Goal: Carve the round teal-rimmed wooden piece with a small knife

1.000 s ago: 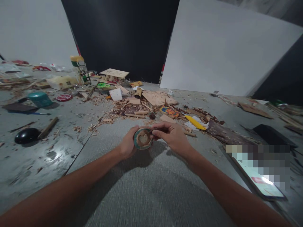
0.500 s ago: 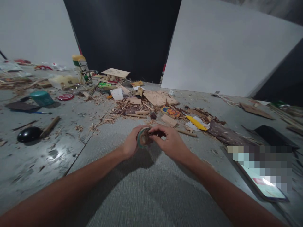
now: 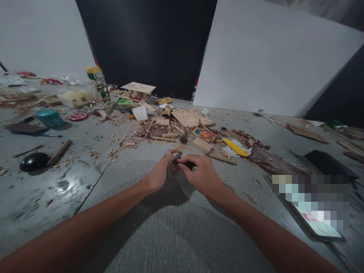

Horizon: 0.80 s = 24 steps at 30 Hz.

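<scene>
Over the grey textured surface (image 3: 159,242), the person's left hand (image 3: 160,170) grips a round green-rimmed disc (image 3: 171,166) by its edge, tilted with its brown face toward the right hand (image 3: 201,170). The right thumb and forefinger press together at that face; whether they pinch anything small cannot be told. Beyond the 2 hands lie a thin wooden stick (image 3: 223,159), a flat wood offcut (image 3: 203,145) and wood shavings (image 3: 145,129). A lit smartphone (image 3: 312,216) lies well apart, to the right.
</scene>
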Motion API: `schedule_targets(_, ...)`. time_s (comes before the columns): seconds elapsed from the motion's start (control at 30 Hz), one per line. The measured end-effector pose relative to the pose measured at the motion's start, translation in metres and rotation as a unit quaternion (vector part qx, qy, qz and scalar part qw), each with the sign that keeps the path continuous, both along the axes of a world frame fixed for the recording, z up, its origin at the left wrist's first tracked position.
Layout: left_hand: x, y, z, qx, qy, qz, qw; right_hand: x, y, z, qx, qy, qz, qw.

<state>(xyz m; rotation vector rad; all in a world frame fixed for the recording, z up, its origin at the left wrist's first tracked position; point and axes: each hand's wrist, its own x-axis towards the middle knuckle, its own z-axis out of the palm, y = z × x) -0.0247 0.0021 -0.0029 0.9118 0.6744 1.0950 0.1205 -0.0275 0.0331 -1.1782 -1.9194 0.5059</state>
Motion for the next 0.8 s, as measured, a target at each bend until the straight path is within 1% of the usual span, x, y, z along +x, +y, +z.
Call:
schedule_targets(0.07, -0.0007, -0.0004, 0.0008, 0.001, 0.005, 0.003, 1.000, -0.0012, -0.0001, -0.0009, 0.027, -0.007, -0.006, 1.000)
schedule_targets(0.1, -0.0012, -0.0009, 0.0016, 0.005, 0.006, 0.001, 1.000, -0.0016, 0.0005, -0.0009, 0.020, 0.001, -0.006, 1.000)
schedule_targets(0.13, -0.0018, -0.0018, 0.0025, 0.012, 0.007, -0.003, 1.000, -0.0017, 0.0015, -0.0005, -0.010, 0.021, 0.000, 1.000)
schedule_targets(0.17, -0.0024, -0.0028, 0.0034, 0.022, 0.009, -0.010, 1.000, -0.0015, 0.0029, 0.0000, -0.057, 0.047, 0.009, 0.997)
schedule_targets(0.23, -0.0032, -0.0047, 0.0045, 0.043, 0.013, -0.035, 0.998, -0.0004, 0.0060, 0.0012, -0.152, 0.097, 0.029, 0.983)
schedule_targets(0.27, -0.0033, -0.0052, 0.0044, 0.050, 0.014, -0.047, 0.998, 0.0003, 0.0071, 0.0017, -0.184, 0.114, 0.035, 0.976)
schedule_targets(0.3, -0.0032, -0.0052, 0.0039, 0.053, 0.012, -0.052, 0.997, 0.0009, 0.0077, 0.0022, -0.193, 0.121, 0.034, 0.973)
schedule_targets(0.33, -0.0031, -0.0048, 0.0030, 0.052, 0.010, -0.050, 0.997, 0.0013, 0.0076, 0.0027, -0.180, 0.118, 0.028, 0.976)
schedule_targets(0.47, -0.0030, -0.0021, -0.0010, 0.044, 0.011, -0.007, 0.999, 0.0004, 0.0025, 0.0030, -0.051, 0.062, 0.001, 0.997)
schedule_targets(0.5, -0.0032, -0.0020, -0.0012, 0.044, 0.013, -0.006, 0.999, 0.0001, 0.0016, 0.0026, -0.047, 0.060, 0.005, 0.997)
schedule_targets(0.53, -0.0035, -0.0024, -0.0011, 0.048, 0.016, -0.010, 0.999, 0.0000, 0.0015, 0.0019, -0.070, 0.071, 0.015, 0.995)
schedule_targets(0.63, -0.0043, -0.0045, 0.0009, 0.070, 0.029, -0.047, 0.996, 0.0010, 0.0050, -0.0011, -0.176, 0.119, 0.044, 0.976)
schedule_targets(0.67, -0.0045, -0.0050, 0.0013, 0.076, 0.030, -0.058, 0.995, 0.0013, 0.0066, -0.0020, -0.196, 0.126, 0.048, 0.971)
schedule_targets(0.7, -0.0045, -0.0050, 0.0014, 0.080, 0.029, -0.062, 0.994, 0.0014, 0.0077, -0.0026, -0.202, 0.130, 0.048, 0.970)
schedule_targets(0.73, -0.0044, -0.0046, 0.0011, 0.084, 0.026, -0.056, 0.995, 0.0012, 0.0081, -0.0030, -0.192, 0.128, 0.042, 0.972)
schedule_targets(0.8, -0.0042, -0.0030, -0.0009, 0.084, 0.018, -0.027, 0.996, -0.0004, 0.0062, -0.0027, -0.146, 0.105, 0.021, 0.983)
